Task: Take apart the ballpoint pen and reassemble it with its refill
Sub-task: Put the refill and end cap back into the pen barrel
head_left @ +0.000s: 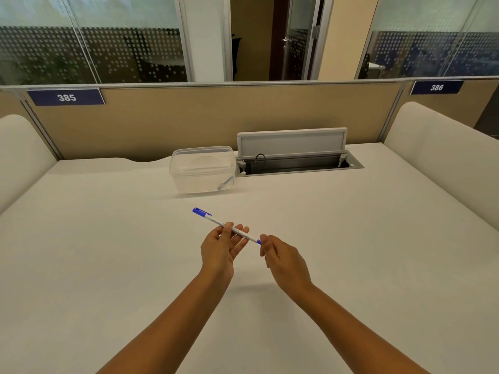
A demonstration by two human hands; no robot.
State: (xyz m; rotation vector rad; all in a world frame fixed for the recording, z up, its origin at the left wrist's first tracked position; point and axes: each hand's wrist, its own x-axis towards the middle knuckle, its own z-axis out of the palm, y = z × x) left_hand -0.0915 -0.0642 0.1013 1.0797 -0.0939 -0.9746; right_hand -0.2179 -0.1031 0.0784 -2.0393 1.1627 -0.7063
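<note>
A ballpoint pen (216, 220) with a white barrel and a blue cap is held in the air above the white desk (108, 252), slanting from upper left to lower right. My left hand (222, 245) grips the barrel near its middle between thumb and fingers. My right hand (280, 259) pinches the blue end piece at the pen's lower right end. The capped end points away to the upper left.
A clear plastic container (202, 170) with another pen part inside stands at the back of the desk. Right of it a cable hatch (294, 157) stands with its lid up. Beige partition panels (175, 120) close off the back and sides.
</note>
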